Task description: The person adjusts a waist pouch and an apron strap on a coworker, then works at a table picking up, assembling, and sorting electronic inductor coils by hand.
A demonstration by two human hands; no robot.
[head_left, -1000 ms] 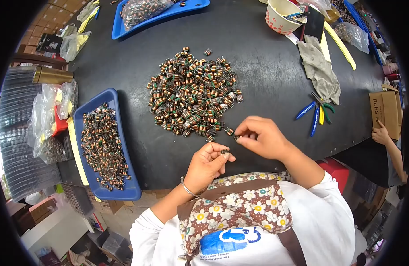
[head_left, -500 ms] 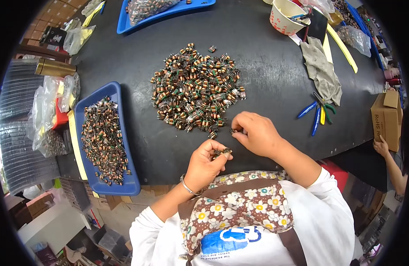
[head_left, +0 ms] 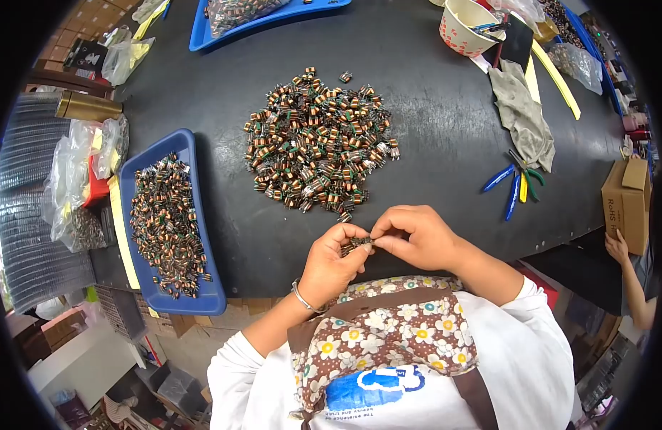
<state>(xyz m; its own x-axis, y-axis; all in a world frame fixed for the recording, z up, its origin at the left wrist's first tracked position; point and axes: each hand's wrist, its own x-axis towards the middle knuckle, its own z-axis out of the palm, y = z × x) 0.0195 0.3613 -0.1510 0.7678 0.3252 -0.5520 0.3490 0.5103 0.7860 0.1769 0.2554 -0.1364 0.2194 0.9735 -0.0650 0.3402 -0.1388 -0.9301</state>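
Observation:
Several small copper-wound coils (head_left: 356, 244) are gripped in my left hand (head_left: 334, 259), which is closed around them near the table's front edge. My right hand (head_left: 415, 238) is closed in a pinch, its thumb and forefinger meeting the coils at the left fingertips. Whether a separate coil sits in that pinch is hidden. Just beyond my hands lies a large heap of the same coils (head_left: 313, 143), copper-coloured with dark and green parts. To the left, a blue tray (head_left: 213, 295) holds many more coils.
Pliers (head_left: 516, 185) and a grey cloth (head_left: 521, 115) lie at the right. A paper bucket (head_left: 460, 32) with pens stands behind them. Another blue tray (head_left: 302, 11) with a bag of coils is at the back. At far right, another person's hand (head_left: 617, 246) touches a cardboard box (head_left: 625, 204).
My right hand has moved left and toward me, from beside the heap to meet my left hand. A coil seen at its fingertips before is now hidden. My left hand stays put.

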